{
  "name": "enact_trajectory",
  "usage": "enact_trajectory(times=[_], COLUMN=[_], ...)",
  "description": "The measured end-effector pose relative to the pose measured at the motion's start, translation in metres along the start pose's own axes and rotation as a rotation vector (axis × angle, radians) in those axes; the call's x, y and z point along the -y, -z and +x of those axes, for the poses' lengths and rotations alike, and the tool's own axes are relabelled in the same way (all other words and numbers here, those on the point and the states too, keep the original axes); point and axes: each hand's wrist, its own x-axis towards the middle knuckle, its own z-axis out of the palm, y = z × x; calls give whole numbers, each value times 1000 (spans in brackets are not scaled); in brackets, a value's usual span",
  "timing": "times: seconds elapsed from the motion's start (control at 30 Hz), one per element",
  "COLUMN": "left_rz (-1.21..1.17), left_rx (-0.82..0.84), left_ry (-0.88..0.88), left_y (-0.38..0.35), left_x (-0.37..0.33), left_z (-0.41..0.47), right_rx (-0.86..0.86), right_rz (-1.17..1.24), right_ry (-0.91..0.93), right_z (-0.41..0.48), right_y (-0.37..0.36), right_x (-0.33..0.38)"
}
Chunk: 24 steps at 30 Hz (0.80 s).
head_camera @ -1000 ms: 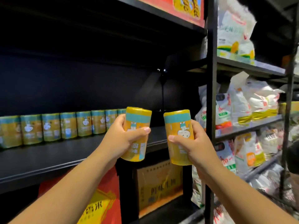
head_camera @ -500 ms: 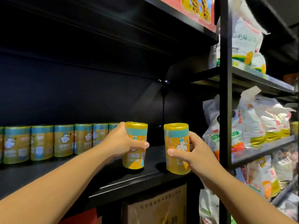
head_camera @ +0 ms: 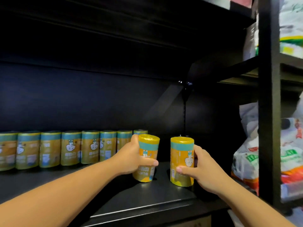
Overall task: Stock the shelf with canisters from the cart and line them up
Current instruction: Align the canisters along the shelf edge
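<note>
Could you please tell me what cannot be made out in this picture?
Head view:
- Row of yellow, teal-banded cylindrical canisters: left edge cuts it off; its right end hides behind the left hand and its canister.
- Label print: blurred.
- Cart: out of frame.
- White bags: black upright post covers them partly.

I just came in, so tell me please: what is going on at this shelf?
Someone is stocking the dark shelf. The left hand grips one yellow canister, the right hand a second canister. Both seem set down, forward and right of the row of canisters along the back.
</note>
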Motion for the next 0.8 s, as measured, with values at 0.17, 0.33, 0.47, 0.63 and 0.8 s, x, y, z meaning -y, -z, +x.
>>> enact_trajectory(times=[0.17,0.33,0.47,0.63,0.8], left_rz=[-46,-136,-58,483,946], left_rx=[10,64,50,165,286], left_ry=[43,198,299,400,211], left_y=[-20,-43,-56,-53,-41], left_x=[-1,7,6,-19,-52], left_z=[20,51,60,35,-20], right_rx=[-111,6,104,213,262], right_rz=[-229,-595,-485,-464,-489], right_ry=[41,139,142,128,108], right_z=[8,10,11,13,12], right_y=[6,10,9,6,6], right_x=[-18,-28,-38,-44,-42])
